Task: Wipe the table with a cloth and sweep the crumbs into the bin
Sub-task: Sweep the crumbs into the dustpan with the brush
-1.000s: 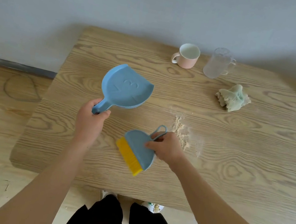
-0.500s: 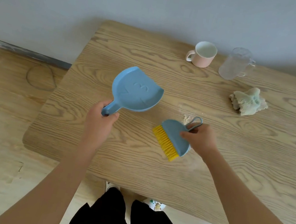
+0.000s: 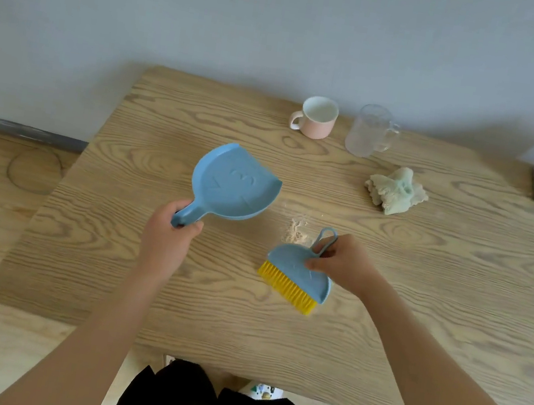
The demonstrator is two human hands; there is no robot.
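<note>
A left hand [image 3: 168, 239] grips the handle of a blue dustpan [image 3: 230, 184] just left of a small crumb pile [image 3: 295, 232] on the tabletop [image 3: 106, 247]. Beside the pile is a yellow-bristled brush [image 3: 299, 280], pinched by the right hand [image 3: 342, 265]. The pan's lip should probably lie flat on the wood before short strokes begin. The cloth [image 3: 395, 190] lies farther right, and bare wood surrounds the pile, well apart from every edge.

We noted the table [image 3: 418, 294] had a matt wood-grain top, smooth-looking. The dustpan [image 3: 233, 187], centre-left, & the brush [image 3: 296, 272] body were pale blue plastic w/ a satin finish; the bristles were yellow, prob. plastic. The cloth [image 3: 395, 190], far right, looked soft, crumpled, nubby. The pink mug [image 3: 316, 116] looked glazed ceramic; the cup [image 3: 369, 131] beside it was clear, glass or plastic, couldn't tell. The crumbs [image 3: 294, 232] looked dry, powdery.
</note>
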